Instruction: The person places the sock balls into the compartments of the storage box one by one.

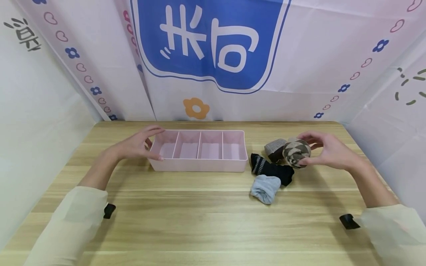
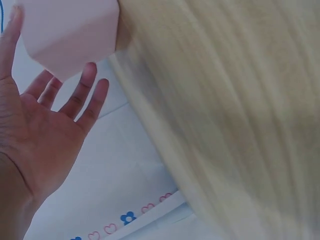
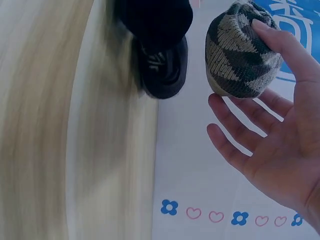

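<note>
A rolled camouflage sock [image 1: 295,149] is being pinched by the right hand [image 1: 327,150], with the thumb being pressed to one side and the fingers nearest it to the other; the remaining fingers are being held apart below. In the right wrist view a gap is being left between the roll and the dark socks, so picking one bundle out of the group appears to be the step in hand. The left end of a pink box [image 1: 199,165] is being spanned by the left hand [image 1: 134,145], thumb at the front wall and index finger at the back corner, the others being spread loosely; how firmly it is being gripped cannot be told. For the next move, a light hold is probably being called for, so that the roll is not being loosened, with height above the box rim if a compartment is being aimed at.

A coarse, patchy knit is being wound into a rounded ball. Beside the box, a soft black sock [image 1: 274,173] is being marked by pale bands, a plush light grey sock [image 1: 266,189] is being bunched in front of it, and a grey-and-black bundle [image 1: 275,146] is being seen behind. Smooth, seemingly plastic walls and thin straight dividers are being set on a wood-grained table [image 1: 186,221]
</note>
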Available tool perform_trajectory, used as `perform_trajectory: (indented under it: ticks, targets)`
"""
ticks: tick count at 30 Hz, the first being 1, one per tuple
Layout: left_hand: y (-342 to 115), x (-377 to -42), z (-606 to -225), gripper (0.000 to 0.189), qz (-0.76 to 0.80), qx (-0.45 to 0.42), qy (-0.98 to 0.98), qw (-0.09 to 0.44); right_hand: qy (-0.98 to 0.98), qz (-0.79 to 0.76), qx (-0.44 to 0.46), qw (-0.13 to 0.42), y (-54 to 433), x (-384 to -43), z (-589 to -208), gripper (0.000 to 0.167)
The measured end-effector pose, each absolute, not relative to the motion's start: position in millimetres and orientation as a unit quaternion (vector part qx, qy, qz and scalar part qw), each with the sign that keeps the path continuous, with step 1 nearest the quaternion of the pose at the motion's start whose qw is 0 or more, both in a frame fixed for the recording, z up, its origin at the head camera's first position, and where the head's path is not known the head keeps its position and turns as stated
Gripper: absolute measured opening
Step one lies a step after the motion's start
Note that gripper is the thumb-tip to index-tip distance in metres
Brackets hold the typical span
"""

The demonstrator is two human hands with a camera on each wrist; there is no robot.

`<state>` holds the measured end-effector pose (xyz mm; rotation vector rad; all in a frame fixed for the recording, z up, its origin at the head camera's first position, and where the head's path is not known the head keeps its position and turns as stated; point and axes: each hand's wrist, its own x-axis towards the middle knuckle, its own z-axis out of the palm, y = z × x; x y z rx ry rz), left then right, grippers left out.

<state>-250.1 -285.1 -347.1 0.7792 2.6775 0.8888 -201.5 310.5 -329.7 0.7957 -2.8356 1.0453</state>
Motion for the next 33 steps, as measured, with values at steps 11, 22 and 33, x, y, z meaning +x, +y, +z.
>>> perform_trajectory:
  ticks: [11,22,33]
  targets:
    - [-289.2,-251.2,-355.3,0.101,0.327,0.256,0.904,0.105,-0.899,0.344,0.27,0.002,278.6,-208.2,-319.2,0.068]
    - [-286.9,-251.2,-351.8,0.103,0.321,0.241,0.908,0.12,-0.884,0.356,0.303,-0.019,245.1,-220.5,-313.4,0.064]
    - [-286.0,-250.9,-349.7,0.104,0.336,0.228,0.904,0.133,-0.865,0.367,0.34,-0.034,207.6,-233.1,-310.1,0.067]
